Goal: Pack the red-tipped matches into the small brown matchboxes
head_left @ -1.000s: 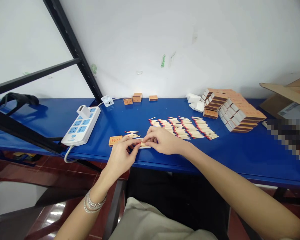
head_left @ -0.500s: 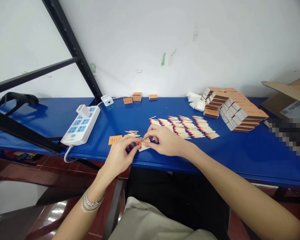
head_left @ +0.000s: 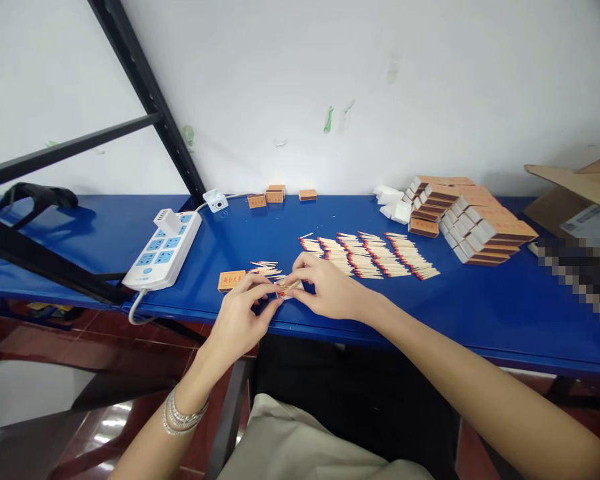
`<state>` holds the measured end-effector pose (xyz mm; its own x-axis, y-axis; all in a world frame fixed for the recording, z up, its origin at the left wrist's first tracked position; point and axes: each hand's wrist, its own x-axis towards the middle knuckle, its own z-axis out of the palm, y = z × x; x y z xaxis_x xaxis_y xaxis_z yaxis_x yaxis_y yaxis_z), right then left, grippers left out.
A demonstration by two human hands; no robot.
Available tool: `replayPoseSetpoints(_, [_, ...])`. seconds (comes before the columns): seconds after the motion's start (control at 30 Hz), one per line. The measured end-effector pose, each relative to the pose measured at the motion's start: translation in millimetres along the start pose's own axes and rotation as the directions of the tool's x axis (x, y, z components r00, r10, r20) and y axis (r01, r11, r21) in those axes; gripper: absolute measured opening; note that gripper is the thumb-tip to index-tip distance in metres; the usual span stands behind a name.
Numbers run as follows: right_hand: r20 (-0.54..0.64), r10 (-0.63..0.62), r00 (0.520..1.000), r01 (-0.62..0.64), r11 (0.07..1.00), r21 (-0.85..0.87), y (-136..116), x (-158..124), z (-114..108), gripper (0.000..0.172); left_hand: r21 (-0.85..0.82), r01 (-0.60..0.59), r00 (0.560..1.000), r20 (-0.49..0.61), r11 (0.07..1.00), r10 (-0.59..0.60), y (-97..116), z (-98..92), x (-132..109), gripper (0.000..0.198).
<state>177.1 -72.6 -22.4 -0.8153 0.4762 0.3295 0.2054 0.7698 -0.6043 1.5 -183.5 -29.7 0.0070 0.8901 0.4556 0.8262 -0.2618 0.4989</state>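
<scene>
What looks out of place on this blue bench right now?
One loose matchstick sits at the top end of the fanned rows of matches, tilted differently from its neighbours, so it looks like a stray.

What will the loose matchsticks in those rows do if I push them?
The matchsticks look like thin wooden sticks, so they are probably very light and stiff, though likely to snap if bent hard. Lying loose and overlapping on the smooth blue table top, they would probably slide apart easily, and some might roll.
</scene>
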Motion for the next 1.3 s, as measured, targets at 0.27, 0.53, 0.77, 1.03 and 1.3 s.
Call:
replayPoseSetpoints(0.27, [-0.037,0.007,0.999,-0.011,0.994,-0.109,3,24,-9,0.012,0.101,0.053,0.998,-0.031,0.993,-0.05,-13,-36.0,11,0.022])
replayPoseSetpoints(0.53, [0.273,0.184,0.944,-0.133,0.972,-0.194,12,88,-11,0.039,0.398,0.172,0.935,0.224,0.901,-0.277,-37,-30.9,40,0.048])
replayPoseSetpoints(0.77, [0.28,0.203,0.938,-0.139,0.962,-0.233,16,89,-8,0.036,0.469,0.189,0.906,0.255,0.863,-0.337,-30,-24.8,46,0.034])
replayPoseSetpoints(1.03, [0.352,0.198,0.915,-0.133,0.97,-0.202,25,82,-23,0.041,0.445,0.227,0.928,0.173,0.867,-0.331,-42,-35.5,36,0.025])
replayPoseSetpoints(1.3, [0.275,0.234,0.933,-0.153,0.946,-0.284,17,83,-8,0.053,0.454,0.169,0.96,0.124,0.875,-0.25,-46,-24.0,40,0.016])
